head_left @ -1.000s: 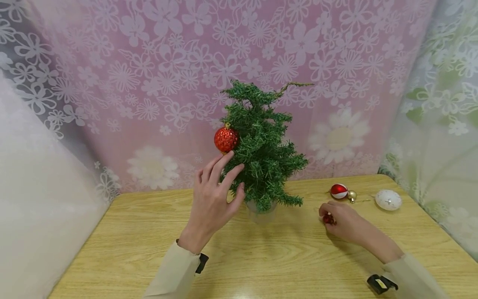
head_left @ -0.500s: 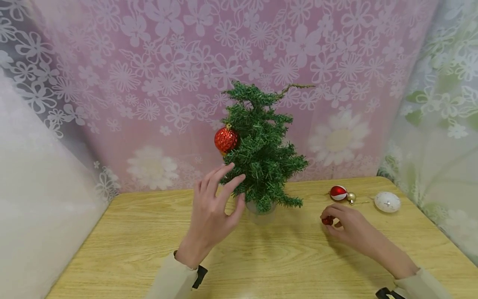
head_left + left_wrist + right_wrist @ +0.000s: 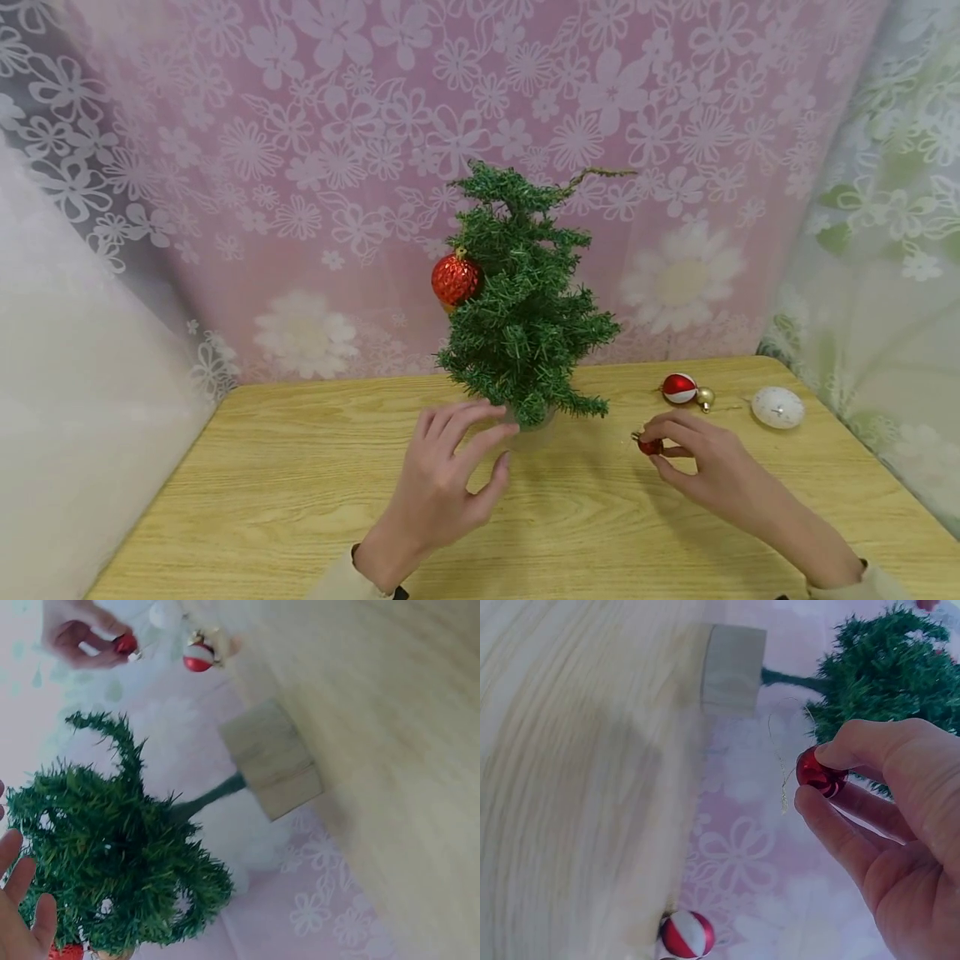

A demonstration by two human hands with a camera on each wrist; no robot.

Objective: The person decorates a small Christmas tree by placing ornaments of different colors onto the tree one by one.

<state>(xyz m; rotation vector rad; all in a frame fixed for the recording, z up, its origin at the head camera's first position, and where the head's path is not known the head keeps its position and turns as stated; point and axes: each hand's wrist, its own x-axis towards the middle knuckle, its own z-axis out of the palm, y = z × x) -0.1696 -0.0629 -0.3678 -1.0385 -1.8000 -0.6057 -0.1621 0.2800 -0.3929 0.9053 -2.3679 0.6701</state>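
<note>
A small green Christmas tree (image 3: 525, 308) stands on the table in a pale block base (image 3: 270, 761). On its left side hangs a large red glittery bauble (image 3: 456, 280), with an orange-gold edge showing beneath it. My right hand (image 3: 712, 462) pinches a small red bauble (image 3: 821, 772) between thumb and fingers, to the right of the tree. A thin gold hanging loop (image 3: 780, 761) trails from that bauble in the right wrist view. My left hand (image 3: 453, 479) is in front of the tree's base, fingers spread and relaxed, holding nothing.
Behind my right hand lie a red-and-white bauble (image 3: 679, 388), a small gold bauble (image 3: 705, 398) and a white bauble (image 3: 777, 407) on the wooden table (image 3: 300, 467). A pink flowered curtain (image 3: 337, 167) hangs close behind the table.
My left hand has come down from beside the hanging red bauble to the front of the tree's base. My right hand has turned the small red bauble, so more of it and its cap show.
</note>
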